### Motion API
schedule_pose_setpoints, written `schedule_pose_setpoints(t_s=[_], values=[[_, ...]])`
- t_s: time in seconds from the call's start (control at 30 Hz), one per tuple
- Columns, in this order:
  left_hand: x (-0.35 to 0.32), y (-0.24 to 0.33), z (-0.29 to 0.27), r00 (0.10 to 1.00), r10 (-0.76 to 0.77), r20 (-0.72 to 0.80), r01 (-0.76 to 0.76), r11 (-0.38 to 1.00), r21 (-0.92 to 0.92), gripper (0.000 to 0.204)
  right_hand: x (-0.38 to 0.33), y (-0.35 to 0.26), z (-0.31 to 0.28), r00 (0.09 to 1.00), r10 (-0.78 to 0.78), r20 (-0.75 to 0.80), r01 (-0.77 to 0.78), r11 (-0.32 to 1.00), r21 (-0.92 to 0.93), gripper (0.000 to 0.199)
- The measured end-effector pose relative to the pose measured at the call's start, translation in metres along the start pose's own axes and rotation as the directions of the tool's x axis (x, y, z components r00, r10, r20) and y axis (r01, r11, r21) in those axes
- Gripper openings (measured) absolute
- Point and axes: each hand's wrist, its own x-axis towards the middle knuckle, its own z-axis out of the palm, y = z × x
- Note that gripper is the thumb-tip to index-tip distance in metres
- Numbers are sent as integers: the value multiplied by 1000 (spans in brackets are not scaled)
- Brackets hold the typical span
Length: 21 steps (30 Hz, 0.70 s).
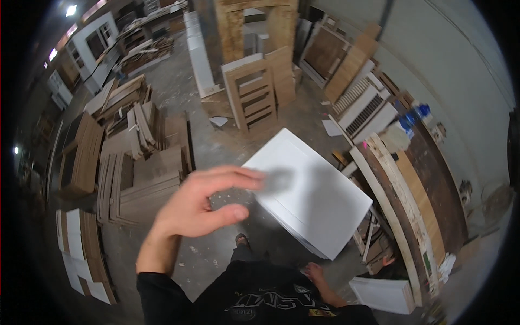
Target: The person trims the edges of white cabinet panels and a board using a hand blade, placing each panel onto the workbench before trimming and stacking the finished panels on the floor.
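Left hand (203, 203) half-open, empty

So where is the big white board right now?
In the head view, the white board sits right of centre on a stack, just beyond the raised left hand, beside leaning planks.

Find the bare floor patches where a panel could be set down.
Bare concrete floor runs between the brown board stacks and the leaning frame. Another patch lies below the left hand. Crowded: right of the white panel, among planks.

Concrete floor (179, 97) (perhaps dusty), wooden panels (141, 184)
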Motion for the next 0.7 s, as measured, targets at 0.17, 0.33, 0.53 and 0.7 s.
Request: schedule_pose_setpoints(t_s=[0.17,0.33,0.53,0.7], values=[[-13,53,-129,893,449,-41,-412,849,330,70,-8,-112,141,965,-247,82,245,969,43,34],[-19,49,-219,848,505,160,-503,674,541,42,37,-167,228,888,-450,-90,459,878,135,23],[-3,-5,-289,835,542,96,-483,639,599,42,83,-221,240,573,-807,-147,576,523,-628,28],[26,-53,-344,844,535,37,-435,642,632,41,76,-274,278,695,-657,-290,192,559,-806,33]])
